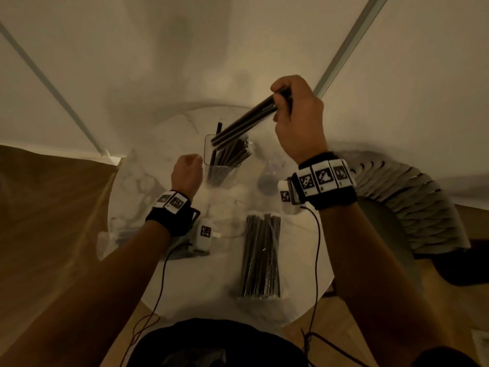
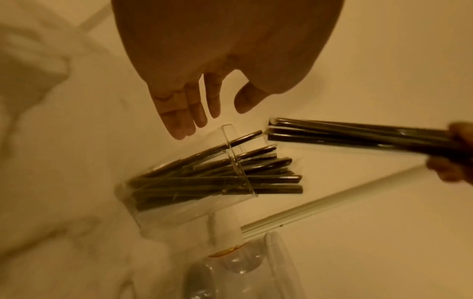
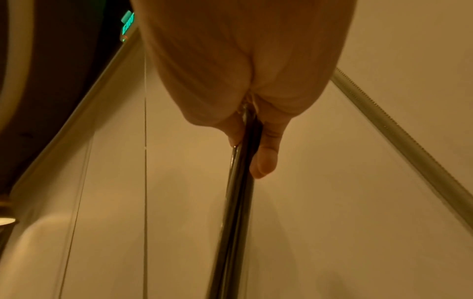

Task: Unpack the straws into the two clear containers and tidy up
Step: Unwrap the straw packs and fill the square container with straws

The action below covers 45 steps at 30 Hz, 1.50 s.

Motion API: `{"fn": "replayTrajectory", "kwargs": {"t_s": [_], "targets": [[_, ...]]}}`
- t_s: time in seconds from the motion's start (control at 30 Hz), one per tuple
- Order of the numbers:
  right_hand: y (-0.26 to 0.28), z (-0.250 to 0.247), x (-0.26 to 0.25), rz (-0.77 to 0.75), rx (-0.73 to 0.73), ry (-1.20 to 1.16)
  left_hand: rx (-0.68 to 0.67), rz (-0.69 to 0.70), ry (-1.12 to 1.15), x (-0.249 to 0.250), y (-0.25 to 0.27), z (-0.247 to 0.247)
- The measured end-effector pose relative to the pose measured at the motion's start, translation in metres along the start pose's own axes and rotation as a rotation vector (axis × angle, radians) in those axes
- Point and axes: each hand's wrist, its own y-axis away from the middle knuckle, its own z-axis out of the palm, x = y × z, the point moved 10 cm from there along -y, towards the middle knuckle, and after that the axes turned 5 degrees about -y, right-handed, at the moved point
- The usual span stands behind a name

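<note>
My right hand (image 1: 288, 102) grips a small bunch of dark wrapped straws (image 1: 243, 123) by its upper end. The bunch slants down and left, its lower end just above the mouth of a clear container (image 1: 211, 165) that holds several dark straws. In the left wrist view the bunch (image 2: 345, 133) points at that container (image 2: 189, 210). My left hand (image 1: 186, 170) hovers just left of the container's rim, fingers relaxed and holding nothing (image 2: 204, 113). A second clear container (image 1: 270, 178) stands to the right, seemingly empty. A plastic pack of straws (image 1: 260, 255) lies on the table in front.
The round white marble table (image 1: 190, 282) stands against a pale wall. Crumpled clear plastic wrapping (image 1: 111, 234) lies at its left edge. A grey ribbed chair (image 1: 412, 207) stands to the right. Cables hang from both wrist bands over the table's front.
</note>
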Motion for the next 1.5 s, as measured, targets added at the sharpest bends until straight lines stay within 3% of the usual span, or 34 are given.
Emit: {"fn": "replayTrajectory", "kwargs": {"t_s": [0.1,0.23,0.37,0.5,0.63,0.87,1.07,1.2,1.33,1.43,1.5], "targets": [[-0.008,0.017,0.012,-0.001,-0.062,0.068,0.002,0.181,-0.28,0.022,0.0,0.009],[-0.001,0.057,0.029,-0.004,-0.183,0.181,-0.056,0.297,-0.418,0.027,0.004,0.025],[0.012,0.097,0.044,-0.045,-0.279,0.357,-0.03,0.282,-0.387,0.023,0.007,0.022],[0.026,0.126,0.059,-0.119,-0.279,0.494,-0.031,0.268,-0.367,0.023,0.007,0.021],[0.047,0.154,0.094,-0.088,-0.358,0.541,-0.031,0.304,-0.396,0.025,0.008,0.021],[0.056,0.155,0.1,-0.085,-0.397,0.471,-0.041,0.317,-0.422,0.026,0.007,0.023],[0.059,0.159,0.1,-0.035,-0.445,0.559,-0.075,0.264,-0.407,0.021,0.002,0.025],[0.055,0.141,0.085,0.114,-0.378,0.291,-0.127,0.264,-0.371,0.015,0.001,0.023],[0.065,0.091,0.058,0.119,-0.058,0.131,-0.054,0.253,-0.215,-0.004,0.009,0.003],[0.103,0.064,0.046,0.099,0.154,0.047,-0.028,0.224,-0.318,-0.035,0.016,-0.01],[0.137,0.068,0.054,0.156,0.133,-0.024,-0.077,0.197,-0.4,-0.064,0.024,-0.014]]}}
